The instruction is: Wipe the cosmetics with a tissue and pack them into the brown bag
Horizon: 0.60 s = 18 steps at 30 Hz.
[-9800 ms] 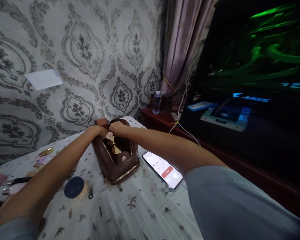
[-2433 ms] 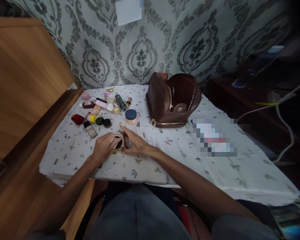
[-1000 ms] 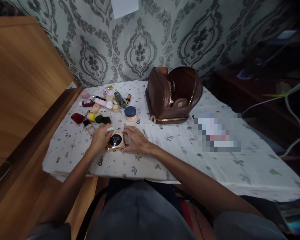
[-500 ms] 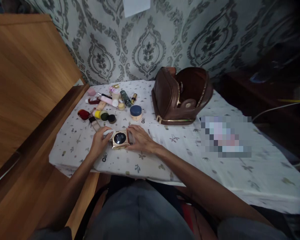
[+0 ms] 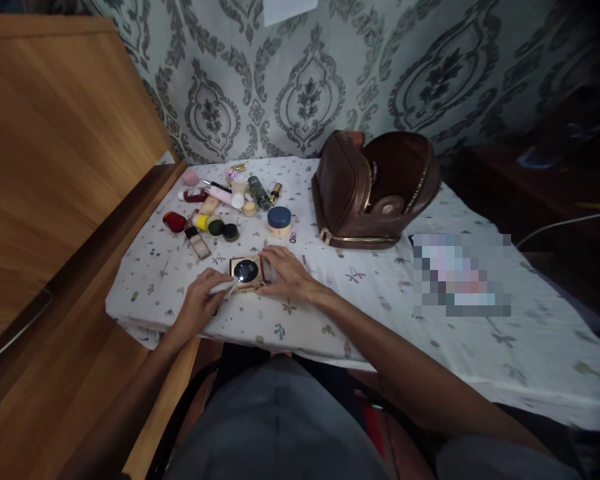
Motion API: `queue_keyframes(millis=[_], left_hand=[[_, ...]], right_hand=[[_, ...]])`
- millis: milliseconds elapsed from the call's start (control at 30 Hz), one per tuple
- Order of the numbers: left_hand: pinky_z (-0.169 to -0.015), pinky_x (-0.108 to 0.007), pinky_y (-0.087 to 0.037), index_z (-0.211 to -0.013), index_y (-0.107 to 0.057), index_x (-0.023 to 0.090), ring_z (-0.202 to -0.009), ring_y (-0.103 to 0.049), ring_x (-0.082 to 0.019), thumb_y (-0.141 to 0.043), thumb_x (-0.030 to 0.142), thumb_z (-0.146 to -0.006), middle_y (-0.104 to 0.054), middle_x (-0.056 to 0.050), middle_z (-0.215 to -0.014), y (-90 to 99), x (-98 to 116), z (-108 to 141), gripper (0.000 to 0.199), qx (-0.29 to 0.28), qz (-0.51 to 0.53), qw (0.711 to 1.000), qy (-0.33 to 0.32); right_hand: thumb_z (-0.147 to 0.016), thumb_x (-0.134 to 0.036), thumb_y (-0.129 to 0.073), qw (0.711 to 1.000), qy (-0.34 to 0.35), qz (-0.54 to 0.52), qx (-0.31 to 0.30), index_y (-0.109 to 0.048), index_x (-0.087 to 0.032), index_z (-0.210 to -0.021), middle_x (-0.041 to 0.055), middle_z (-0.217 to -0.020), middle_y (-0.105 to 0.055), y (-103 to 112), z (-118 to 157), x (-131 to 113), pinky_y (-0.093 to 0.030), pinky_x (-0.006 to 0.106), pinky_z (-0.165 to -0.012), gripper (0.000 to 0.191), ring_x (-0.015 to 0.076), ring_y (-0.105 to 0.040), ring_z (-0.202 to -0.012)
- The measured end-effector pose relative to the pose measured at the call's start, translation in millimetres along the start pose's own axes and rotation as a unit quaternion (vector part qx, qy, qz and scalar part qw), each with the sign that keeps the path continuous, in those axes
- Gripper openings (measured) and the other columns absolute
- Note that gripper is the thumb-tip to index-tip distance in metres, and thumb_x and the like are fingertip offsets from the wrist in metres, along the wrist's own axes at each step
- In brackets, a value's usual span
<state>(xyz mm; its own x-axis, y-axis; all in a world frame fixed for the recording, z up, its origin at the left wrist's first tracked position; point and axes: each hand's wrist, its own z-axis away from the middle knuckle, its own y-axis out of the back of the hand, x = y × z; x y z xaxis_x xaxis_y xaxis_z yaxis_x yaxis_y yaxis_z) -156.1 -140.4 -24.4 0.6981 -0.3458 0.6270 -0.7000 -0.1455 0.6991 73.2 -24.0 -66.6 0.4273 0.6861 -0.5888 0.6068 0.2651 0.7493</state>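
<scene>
Wallpaper (image 5: 307, 87) in grey damask medallions backs the scene. Before it stands a desk (image 5: 395, 300) draped in a white cloth (image 5: 150, 287) printed with small leaves. A wooden panel (image 5: 65, 100) rises at the left. A brown leather bag (image 5: 345, 193), upright near the wall, gapes between gold zips. An oblong item (image 5: 453, 275), masked by pixelation, lies to the right of the bag.

The right hand (image 5: 293, 277) rests at the desk's near side, its fingers (image 5: 276, 253) gripping the right end of a gold compact. The left hand (image 5: 200, 297) is opposite, its fingers pinching a white pad at the compact's left edge. At the top of the view, a white sheet (image 5: 290, 8) is partly cropped.

The gold compact (image 5: 246, 272), with a round dark disc on its face, lies between the two hands, near the desk's front edge. The white pad (image 5: 222, 287) overlaps its rim in this view; whether they touch cannot be told. Beyond the compact stands a blue-lidded jar (image 5: 279, 221).

Cosmetics cluster at the left: a pink tube (image 5: 221, 194) with a white cap, a dark green bottle (image 5: 259, 192) lying tilted, a black-capped beige bottle (image 5: 199, 243) on its side, a red oval item (image 5: 175, 222), a small black-lidded pot (image 5: 231, 232) and, smallest, a black-and-gold lipstick (image 5: 275, 194).
</scene>
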Motion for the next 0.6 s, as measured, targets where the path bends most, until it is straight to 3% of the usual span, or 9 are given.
queue_keyframes(millis=[133,367,600], left_hand=[[-0.075,-0.028,-0.049,-0.11,-0.068,0.02,-0.086,-0.06,-0.017,-0.054,0.021,-0.093,-0.059,-0.004,-0.091,1.8,10,8,0.021,-0.009,-0.016,1.0,-0.008],[-0.075,-0.026,-0.05,-0.11,-0.066,0.021,-0.084,-0.06,-0.016,-0.051,0.016,-0.093,-0.056,-0.003,-0.091,4.7,15,1,0.023,-0.03,-0.07,0.997,-0.035],[-0.079,-0.029,-0.052,-0.111,-0.065,0.023,-0.094,-0.06,-0.02,-0.051,0.009,-0.087,-0.057,-0.006,-0.1,-8.3,28,-13,0.032,-0.063,-0.225,0.968,-0.096]], right_hand=[[-0.064,-0.05,-0.083,1.0,0.005,0.002,-0.008,-0.052,-0.016,-0.132,0.0171,-0.137,-0.05,2,0,-1,-0.038,0.053,-0.11,0.082,0.0348,-0.043,-0.131],[-0.061,-0.049,-0.085,1.0,0.009,-0.001,0.008,-0.053,-0.019,-0.132,0.0156,-0.138,-0.05,0,0,0,-0.039,0.055,-0.109,0.084,0.0353,-0.044,-0.131],[-0.06,-0.049,-0.086,1.0,0.014,-0.008,0.012,-0.054,-0.02,-0.131,0.0149,-0.135,-0.052,0,0,1,-0.039,0.055,-0.108,0.083,0.0357,-0.045,-0.129]])
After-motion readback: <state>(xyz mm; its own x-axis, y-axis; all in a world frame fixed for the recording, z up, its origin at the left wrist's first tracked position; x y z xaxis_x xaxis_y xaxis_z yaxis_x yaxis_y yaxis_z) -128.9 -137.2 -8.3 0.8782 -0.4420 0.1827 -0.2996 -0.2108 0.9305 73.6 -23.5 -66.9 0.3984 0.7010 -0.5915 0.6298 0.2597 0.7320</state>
